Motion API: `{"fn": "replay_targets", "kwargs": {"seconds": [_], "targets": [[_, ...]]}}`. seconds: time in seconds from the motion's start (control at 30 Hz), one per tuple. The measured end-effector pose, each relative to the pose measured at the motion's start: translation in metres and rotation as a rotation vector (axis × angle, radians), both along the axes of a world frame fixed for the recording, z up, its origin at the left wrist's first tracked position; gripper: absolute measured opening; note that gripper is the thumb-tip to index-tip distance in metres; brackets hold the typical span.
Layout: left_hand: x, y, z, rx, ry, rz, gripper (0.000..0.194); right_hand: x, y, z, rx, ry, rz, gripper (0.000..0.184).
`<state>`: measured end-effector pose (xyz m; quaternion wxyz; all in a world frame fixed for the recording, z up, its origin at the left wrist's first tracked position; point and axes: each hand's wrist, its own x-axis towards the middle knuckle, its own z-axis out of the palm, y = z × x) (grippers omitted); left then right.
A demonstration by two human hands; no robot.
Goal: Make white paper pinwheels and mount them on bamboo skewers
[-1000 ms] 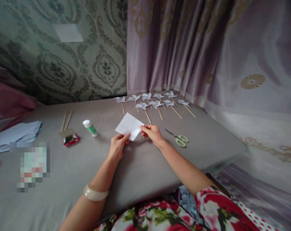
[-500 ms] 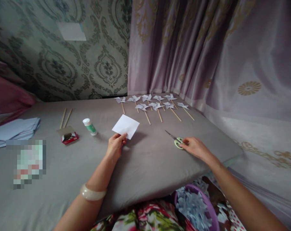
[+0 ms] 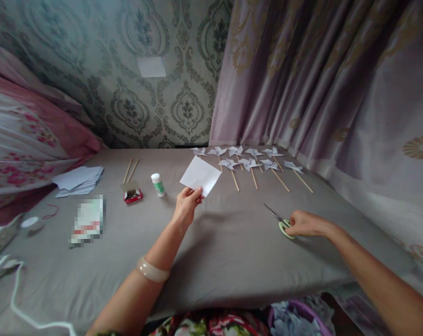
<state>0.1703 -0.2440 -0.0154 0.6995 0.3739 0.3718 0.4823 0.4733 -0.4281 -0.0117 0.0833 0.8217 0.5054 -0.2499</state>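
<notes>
My left hand [image 3: 188, 204] pinches the lower corner of a square white sheet of paper [image 3: 200, 175] and holds it up above the grey-covered table [image 3: 211, 252]. Off to the right, my right hand [image 3: 304, 224] is closed on the pale green handles of a pair of scissors [image 3: 284, 226]. The scissors' blades look closed, with the tip pointing to the back left. Beyond both hands lie several paper pinwheels [image 3: 249, 164] on wooden sticks, set out in two rows.
Left of the paper stands a white and green glue bottle [image 3: 158, 185]. Beside it are an open red box [image 3: 132, 196], two wooden sticks [image 3: 130, 170] and a paper stack [image 3: 79, 179]. A white cable [image 3: 18, 298] runs along the left; a purple basin [image 3: 302, 310] of paper scraps sits below the table edge.
My view has turned to the left, so a power strip and cable now show. My left hand has raised the paper a little. The scissors stay in my right hand.
</notes>
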Motion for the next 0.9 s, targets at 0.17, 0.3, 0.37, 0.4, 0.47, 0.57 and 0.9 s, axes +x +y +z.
{"fn": "replay_targets", "kwargs": {"seconds": [0.17, 0.3, 0.37, 0.4, 0.47, 0.57, 0.9], "targets": [[0.005, 0.003, -0.005, 0.002, -0.047, 0.014, 0.038, -0.007, -0.003, 0.005, 0.157, 0.116, 0.001, 0.022], [0.006, 0.007, -0.015, -0.011, -0.053, 0.023, 0.036, -0.035, 0.003, 0.009, 0.37, 0.392, -0.121, 0.032], [0.004, 0.009, -0.017, -0.014, -0.047, 0.026, 0.035, -0.055, 0.016, 0.01, 0.455, 0.577, -0.189, 0.037], [0.002, 0.01, -0.017, -0.016, -0.046, 0.03, 0.034, -0.066, 0.025, 0.011, 0.494, 0.649, -0.216, 0.039], [-0.002, 0.011, -0.016, -0.018, -0.045, 0.046, 0.033, -0.088, 0.048, 0.012, 0.57, 0.794, -0.257, 0.043], [-0.009, 0.009, -0.013, -0.014, -0.052, 0.068, 0.032, -0.121, 0.083, 0.014, 0.649, 0.956, -0.312, 0.049], [-0.018, 0.002, -0.004, -0.029, -0.091, 0.112, 0.031, -0.177, 0.106, -0.004, 0.58, 1.023, -0.087, 0.057]]}}
